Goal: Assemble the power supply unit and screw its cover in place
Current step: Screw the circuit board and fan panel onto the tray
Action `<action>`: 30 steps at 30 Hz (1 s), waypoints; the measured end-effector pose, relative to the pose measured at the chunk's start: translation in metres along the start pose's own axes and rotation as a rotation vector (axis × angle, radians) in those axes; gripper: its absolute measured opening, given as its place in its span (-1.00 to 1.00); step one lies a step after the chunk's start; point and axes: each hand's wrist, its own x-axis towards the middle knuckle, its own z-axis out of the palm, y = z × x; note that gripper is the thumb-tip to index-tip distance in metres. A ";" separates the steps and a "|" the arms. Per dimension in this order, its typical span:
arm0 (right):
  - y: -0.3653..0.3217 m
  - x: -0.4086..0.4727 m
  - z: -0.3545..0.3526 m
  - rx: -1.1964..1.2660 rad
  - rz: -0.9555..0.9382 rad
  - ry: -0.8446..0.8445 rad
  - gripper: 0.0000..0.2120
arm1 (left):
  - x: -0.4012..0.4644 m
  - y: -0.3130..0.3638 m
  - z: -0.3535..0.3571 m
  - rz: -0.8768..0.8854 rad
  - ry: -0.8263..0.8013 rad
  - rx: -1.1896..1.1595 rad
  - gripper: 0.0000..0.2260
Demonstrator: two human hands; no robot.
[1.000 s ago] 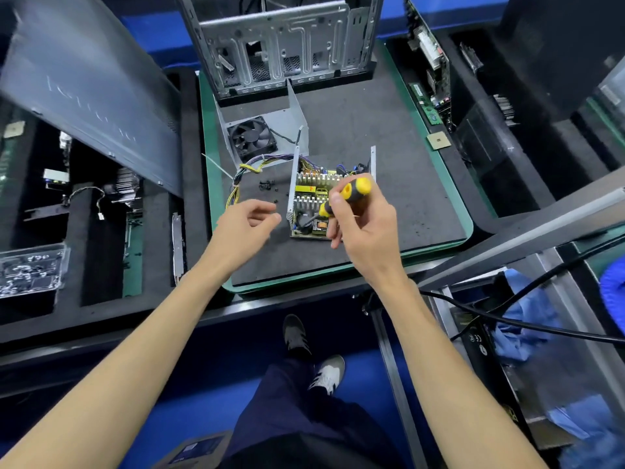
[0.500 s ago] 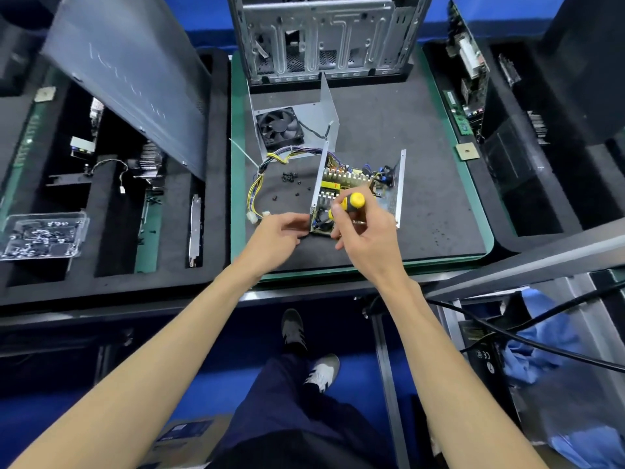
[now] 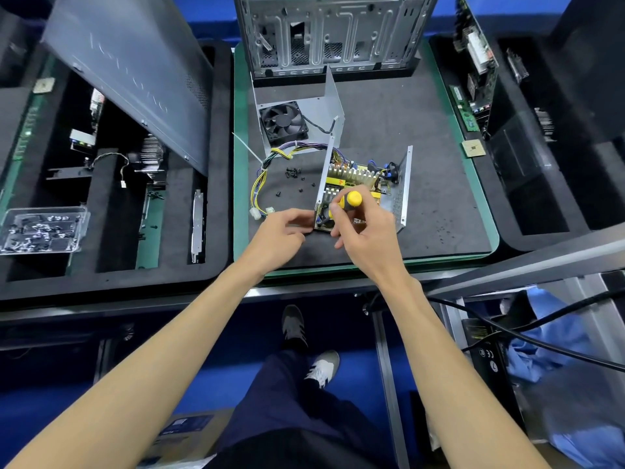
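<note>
The open power supply base (image 3: pixel 402 194), a grey metal tray with a yellow circuit board (image 3: pixel 351 179) inside, lies on the dark mat (image 3: pixel 422 130). My right hand (image 3: pixel 363 231) grips a yellow and black screwdriver (image 3: pixel 350 201) pointing down into the board's near left corner. My left hand (image 3: pixel 282 236) pinches the base's near left edge. The grey cover (image 3: pixel 318 108) with its black fan (image 3: pixel 283 121) lies behind, joined by a wire bundle (image 3: pixel 270 160). Several loose black screws (image 3: pixel 293 174) lie left of the base.
A computer case (image 3: pixel 331 32) stands at the back of the mat. A grey side panel (image 3: pixel 125 69) leans over the left foam tray, which holds a clear box of screws (image 3: pixel 42 230). A motherboard (image 3: pixel 473 59) stands at right, and a CPU chip (image 3: pixel 474 147) lies on the mat edge.
My left hand moved right and took hold of the base's near left edge. The screwdriver tip came down into the board's corner. The camera view shifted.
</note>
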 end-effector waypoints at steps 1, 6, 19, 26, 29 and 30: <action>0.000 0.001 0.001 0.001 -0.006 -0.004 -0.93 | 0.000 0.000 0.000 -0.002 -0.005 -0.001 -0.53; -0.001 0.008 0.008 -0.003 0.008 -0.010 -0.79 | 0.000 0.006 -0.003 -0.024 -0.027 0.011 -0.51; -0.014 0.030 0.010 -0.102 0.010 -0.063 -0.62 | -0.019 0.095 -0.019 0.599 0.202 0.523 -0.79; -0.012 0.024 0.000 -0.040 0.071 -0.107 -0.83 | -0.024 0.106 -0.032 0.678 0.014 0.601 -0.75; -0.011 0.028 -0.001 -0.043 0.094 -0.085 -0.68 | -0.025 0.109 -0.032 0.613 0.069 0.635 -0.77; -0.011 0.028 -0.001 -0.035 0.093 -0.091 -0.70 | -0.024 0.110 -0.033 0.595 0.097 0.647 -0.79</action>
